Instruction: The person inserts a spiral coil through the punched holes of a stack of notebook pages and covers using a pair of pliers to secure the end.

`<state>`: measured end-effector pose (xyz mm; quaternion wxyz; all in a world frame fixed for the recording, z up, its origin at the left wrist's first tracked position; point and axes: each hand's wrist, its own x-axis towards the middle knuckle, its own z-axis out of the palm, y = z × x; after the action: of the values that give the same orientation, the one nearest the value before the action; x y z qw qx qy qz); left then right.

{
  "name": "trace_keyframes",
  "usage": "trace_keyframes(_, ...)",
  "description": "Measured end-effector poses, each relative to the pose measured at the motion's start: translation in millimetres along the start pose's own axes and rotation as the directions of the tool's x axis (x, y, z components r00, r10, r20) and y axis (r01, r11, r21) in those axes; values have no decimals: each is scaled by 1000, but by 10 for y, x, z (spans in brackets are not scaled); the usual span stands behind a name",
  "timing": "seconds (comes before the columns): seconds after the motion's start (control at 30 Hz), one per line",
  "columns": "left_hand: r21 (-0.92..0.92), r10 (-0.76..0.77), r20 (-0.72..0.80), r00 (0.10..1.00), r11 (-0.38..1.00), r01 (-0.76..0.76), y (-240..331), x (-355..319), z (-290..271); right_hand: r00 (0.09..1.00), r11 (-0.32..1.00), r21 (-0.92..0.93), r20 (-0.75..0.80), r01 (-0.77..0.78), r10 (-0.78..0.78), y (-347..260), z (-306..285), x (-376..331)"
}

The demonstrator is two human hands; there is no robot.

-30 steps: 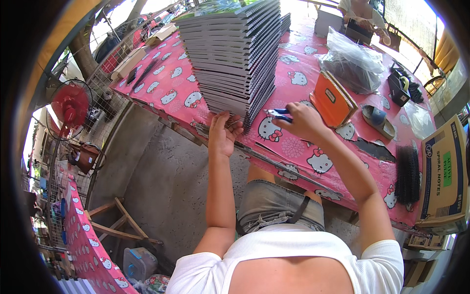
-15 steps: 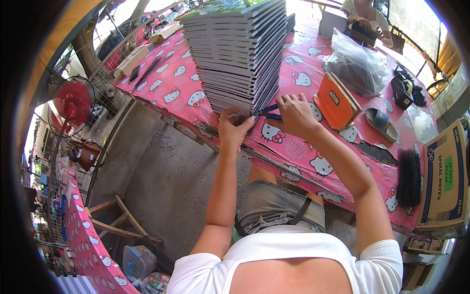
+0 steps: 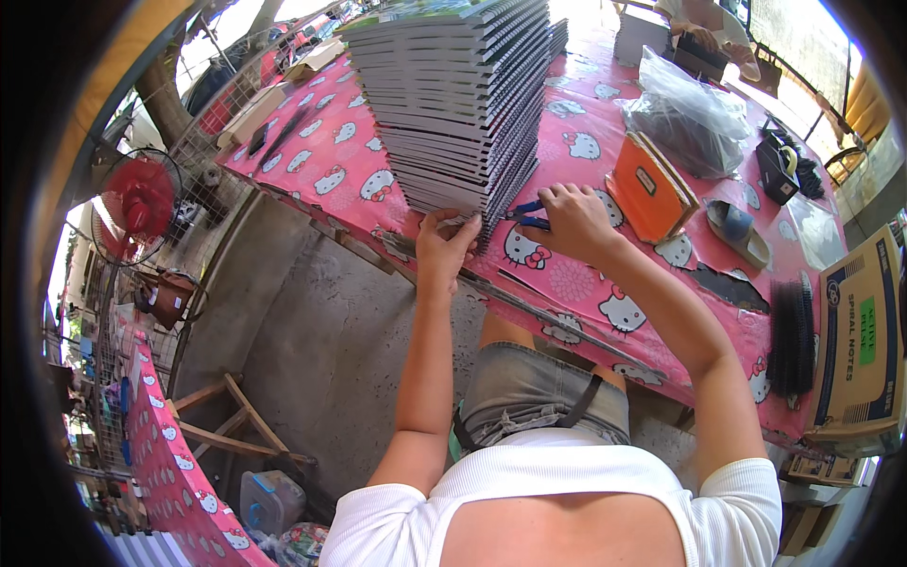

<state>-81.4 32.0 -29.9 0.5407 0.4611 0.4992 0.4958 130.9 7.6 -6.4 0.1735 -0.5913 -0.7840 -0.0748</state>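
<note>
A tall stack of grey spiral-bound notebooks (image 3: 463, 104) stands on a table with a pink cartoon-cat cloth (image 3: 331, 165). My left hand (image 3: 444, 248) pinches the near bottom corner of the stack at the wire binding. My right hand (image 3: 572, 219) grips a small blue-handled tool (image 3: 525, 214), likely pliers, whose tip points at the spiral edge of the lowest notebooks. Both forearms reach up from the lower edge.
An orange box (image 3: 650, 186), a clear plastic bag (image 3: 688, 118), a black tape dispenser (image 3: 779, 161), black binding combs (image 3: 792, 335) and a cardboard carton (image 3: 858, 331) lie to the right. A red fan (image 3: 137, 203) stands left. Another person sits at the far end (image 3: 704, 28).
My left hand has risen from the table edge to the stack's bottom corner. My right hand with the blue tool has moved left, up to the spiral binding.
</note>
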Motion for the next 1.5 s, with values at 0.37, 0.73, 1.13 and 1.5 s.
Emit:
trace_keyframes(0.37, 96, 74, -6, 997, 993, -74, -90, 29, 31, 966, 996, -11, 241, -89, 89, -118, 22, 149)
trace_keyframes(0.73, 89, 40, 6, 999, 995, -40, -83, -28, 77, 990, 991, -118, -116, 64, -78, 23, 178, 17)
trace_keyframes(1.13, 56, 108, -8, 994, 993, -107, -168, 8, 33, 995, 992, -114, -78, 55, -64, -59, 103, 28)
trace_keyframes(1.5, 101, 109, -38, 993, 989, -104, -150, -15, 55, 952, 993, 14, 286, -121, 112, -155, 31, 97)
